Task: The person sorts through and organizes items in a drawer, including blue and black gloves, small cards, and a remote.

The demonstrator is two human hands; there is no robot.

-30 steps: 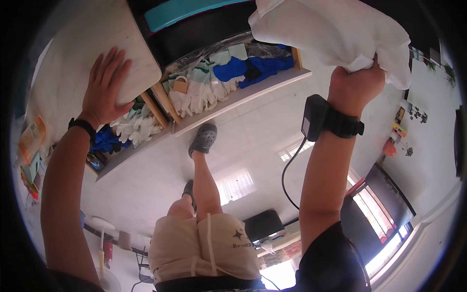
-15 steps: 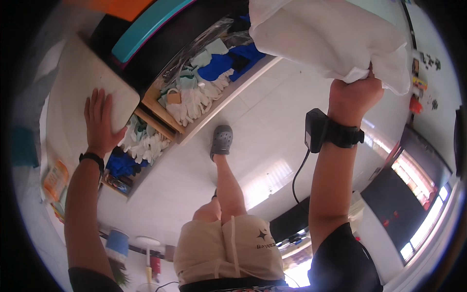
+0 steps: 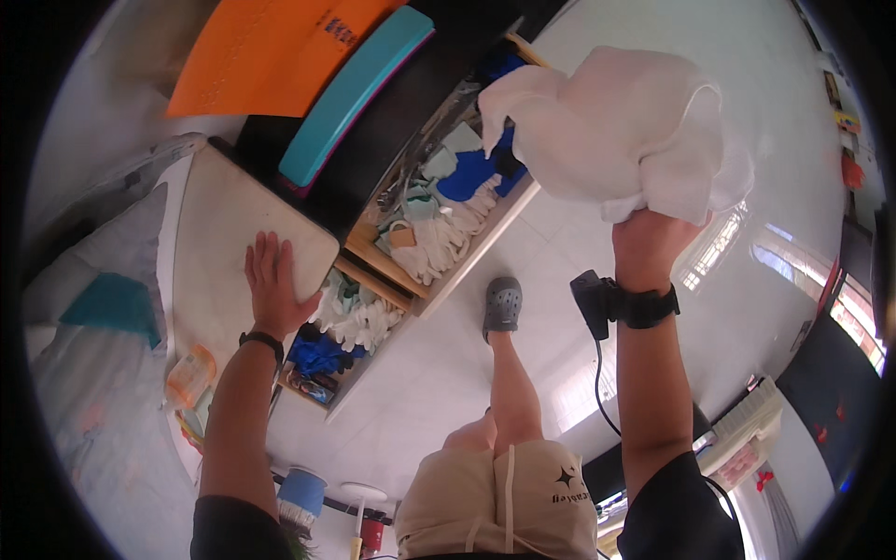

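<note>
My right hand is closed around a bunched end of a white cloth. The thin, crumpled cloth is held up above the floor, its folds fanning out beyond the fist. Spread fingers of my left hand rest flat on a cream surface with a rounded corner. Beside that hand are two open drawers. The farther drawer holds white gloves, a blue cloth item and pale green pieces. White gloves and blue fabric fill the nearer drawer.
A teal curved object and an orange sheet lie on the black top above the drawers. Pale bedding is at the left. A grey clog stands on the tiled floor. A cable hangs from a black device on my right wrist.
The view has shifted, so the drawers and left hand appear farther right and lower. The white cloth has swung and changed shape in my right fist. My left hand stays on the cream surface.
</note>
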